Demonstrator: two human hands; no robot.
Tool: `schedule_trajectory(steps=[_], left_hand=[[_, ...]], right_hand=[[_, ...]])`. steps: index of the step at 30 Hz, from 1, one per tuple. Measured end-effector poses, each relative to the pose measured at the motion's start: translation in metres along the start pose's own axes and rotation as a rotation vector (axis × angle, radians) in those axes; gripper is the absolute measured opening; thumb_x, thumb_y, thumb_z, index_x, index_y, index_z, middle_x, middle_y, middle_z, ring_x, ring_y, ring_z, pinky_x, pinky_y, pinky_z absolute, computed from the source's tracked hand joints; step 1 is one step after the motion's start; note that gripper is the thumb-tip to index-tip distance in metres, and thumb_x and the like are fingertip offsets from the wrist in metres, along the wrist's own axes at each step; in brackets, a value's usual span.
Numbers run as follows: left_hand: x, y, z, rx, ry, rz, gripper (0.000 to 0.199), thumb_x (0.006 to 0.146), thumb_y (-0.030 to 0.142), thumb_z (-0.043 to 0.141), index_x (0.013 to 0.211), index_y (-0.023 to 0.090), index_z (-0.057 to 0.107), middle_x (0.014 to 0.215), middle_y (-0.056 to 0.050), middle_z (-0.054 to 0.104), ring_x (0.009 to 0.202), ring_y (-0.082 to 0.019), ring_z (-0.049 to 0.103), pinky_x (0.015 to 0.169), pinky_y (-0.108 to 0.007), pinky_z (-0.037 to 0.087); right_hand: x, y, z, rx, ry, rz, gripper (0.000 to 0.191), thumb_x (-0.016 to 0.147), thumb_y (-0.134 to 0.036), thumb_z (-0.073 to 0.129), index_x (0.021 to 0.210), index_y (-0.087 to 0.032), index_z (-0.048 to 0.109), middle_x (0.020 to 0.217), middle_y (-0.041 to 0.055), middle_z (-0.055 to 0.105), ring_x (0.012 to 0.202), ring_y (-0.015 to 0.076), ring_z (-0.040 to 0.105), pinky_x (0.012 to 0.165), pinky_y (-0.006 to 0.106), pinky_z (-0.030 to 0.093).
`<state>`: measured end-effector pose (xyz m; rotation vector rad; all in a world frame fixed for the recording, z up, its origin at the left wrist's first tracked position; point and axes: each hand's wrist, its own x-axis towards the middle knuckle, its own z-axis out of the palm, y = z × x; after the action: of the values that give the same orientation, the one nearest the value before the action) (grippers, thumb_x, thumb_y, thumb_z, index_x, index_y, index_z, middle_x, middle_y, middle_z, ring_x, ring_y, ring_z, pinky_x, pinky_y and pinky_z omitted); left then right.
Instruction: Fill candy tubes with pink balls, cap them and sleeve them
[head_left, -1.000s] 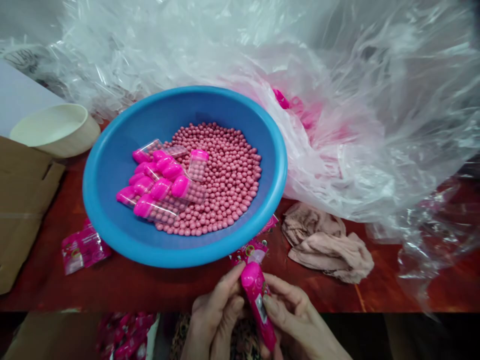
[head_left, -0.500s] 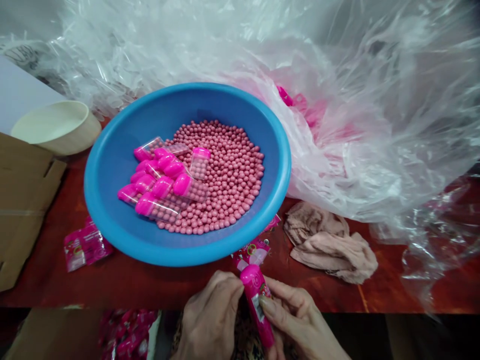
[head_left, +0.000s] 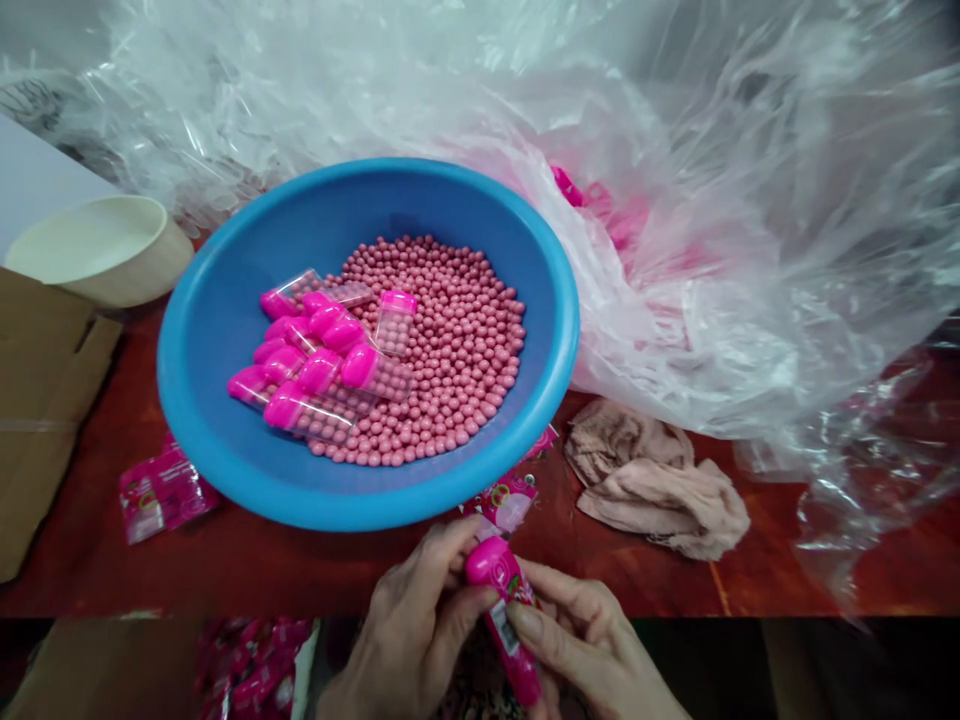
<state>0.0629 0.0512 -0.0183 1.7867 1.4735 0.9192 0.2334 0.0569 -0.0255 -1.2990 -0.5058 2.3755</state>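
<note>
Over the red tabletop (head_left: 300, 570), just below the blue basin (head_left: 360, 510), both hands are holding a pink tube (head_left: 510, 640), its long axis slanting down toward the person. The left hand (head_left: 409, 630) is curling its fingers (head_left: 450, 540) around the cap, while the right hand (head_left: 577, 640) is pinching the tube's lower body between its fingers (head_left: 562, 600).

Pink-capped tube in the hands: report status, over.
Left hand, right hand gripping pink-capped printed plastic tube. Tube tilted slightly. Blue plastic basin beyond the hands.

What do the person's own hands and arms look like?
The left hand and right hand are bare, with no gloves, and no ring or watch shows. The fingers are slim, with short nails. No sleeve shows at the wrists. A dark patterned garment shows below the hands.
</note>
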Motion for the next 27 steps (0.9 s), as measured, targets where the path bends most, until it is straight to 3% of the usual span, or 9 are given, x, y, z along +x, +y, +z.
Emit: schedule_trajectory(steps=[3, 6, 8, 12, 16, 21, 24, 27], left_hand=[[0.000, 0.001, -0.001, -0.140, -0.020, -0.036, 0.025, 0.084, 0.014, 0.062, 0.108, 0.023, 0.062, 0.090, -0.002, 0.071, 0.081, -0.013, 0.068, 0.076, -0.016, 0.053], [0.000, 0.004, 0.000, -0.217, 0.032, -0.094, 0.026, 0.080, 0.012, 0.068, 0.104, 0.022, 0.067, 0.085, 0.000, 0.072, 0.074, -0.012, 0.068, 0.071, -0.014, 0.053], [0.000, 0.007, 0.002, -0.247, 0.094, -0.111, 0.025, 0.080, 0.008, 0.067, 0.100, 0.022, 0.069, 0.083, 0.000, 0.073, 0.073, -0.012, 0.068, 0.071, -0.014, 0.053], [0.001, 0.013, 0.007, -0.326, 0.155, -0.143, 0.024, 0.079, 0.003, 0.065, 0.093, 0.021, 0.071, 0.082, 0.000, 0.073, 0.073, -0.013, 0.069, 0.069, -0.016, 0.054], [-0.003, 0.014, 0.014, -0.388, 0.212, -0.166, 0.023, 0.079, 0.004, 0.063, 0.091, 0.022, 0.071, 0.080, 0.001, 0.072, 0.071, -0.013, 0.068, 0.066, -0.017, 0.054], [-0.013, 0.011, 0.028, -0.471, 0.229, -0.309, 0.024, 0.082, 0.009, 0.061, 0.093, 0.028, 0.070, 0.082, 0.005, 0.071, 0.074, -0.012, 0.066, 0.069, -0.018, 0.053], [-0.017, 0.009, 0.034, -0.471, 0.256, -0.313, 0.026, 0.082, 0.009, 0.063, 0.095, 0.029, 0.070, 0.085, 0.006, 0.071, 0.077, -0.011, 0.066, 0.071, -0.018, 0.052], [-0.016, 0.008, 0.036, -0.443, 0.234, -0.248, 0.027, 0.081, 0.007, 0.063, 0.098, 0.026, 0.070, 0.085, 0.003, 0.071, 0.076, -0.012, 0.067, 0.070, -0.017, 0.052]], right_hand=[[-0.003, 0.006, -0.001, -0.143, 0.119, -0.071, 0.053, 0.079, -0.046, 0.069, 0.124, -0.018, 0.063, 0.050, -0.0018, 0.063, 0.036, 0.0051, 0.052, 0.038, 0.013, 0.042], [-0.008, 0.005, -0.005, -0.538, 0.258, -0.427, 0.037, 0.083, -0.039, 0.067, 0.116, -0.024, 0.069, 0.087, 0.0066, 0.077, 0.072, 0.0192, 0.072, 0.063, 0.027, 0.059], [-0.010, 0.001, -0.008, -0.777, 0.255, -0.700, 0.031, 0.086, -0.031, 0.064, 0.116, -0.026, 0.070, 0.107, 0.0074, 0.075, 0.093, 0.0251, 0.071, 0.081, 0.034, 0.059], [-0.011, -0.003, -0.013, -1.064, 0.218, -0.983, 0.035, 0.089, -0.022, 0.057, 0.122, -0.018, 0.065, 0.105, 0.0117, 0.075, 0.092, 0.0272, 0.073, 0.079, 0.033, 0.060], [-0.010, -0.004, -0.010, -1.138, 0.242, -1.068, 0.029, 0.092, -0.020, 0.050, 0.114, -0.014, 0.068, 0.092, 0.0132, 0.076, 0.077, 0.0242, 0.074, 0.062, 0.028, 0.061], [-0.008, -0.013, -0.002, -1.078, 0.212, -0.992, 0.022, 0.094, -0.016, 0.047, 0.090, -0.015, 0.069, 0.068, 0.0059, 0.067, 0.062, 0.0173, 0.066, 0.054, 0.026, 0.055], [-0.006, -0.013, -0.004, -1.002, 0.203, -1.005, 0.015, 0.091, -0.009, 0.051, 0.094, -0.014, 0.065, 0.072, 0.0046, 0.065, 0.062, 0.0147, 0.062, 0.056, 0.026, 0.053], [-0.004, -0.008, -0.008, -1.027, 0.254, -1.119, 0.018, 0.088, -0.003, 0.054, 0.100, -0.013, 0.062, 0.075, 0.0054, 0.067, 0.063, 0.0144, 0.060, 0.058, 0.027, 0.053]])
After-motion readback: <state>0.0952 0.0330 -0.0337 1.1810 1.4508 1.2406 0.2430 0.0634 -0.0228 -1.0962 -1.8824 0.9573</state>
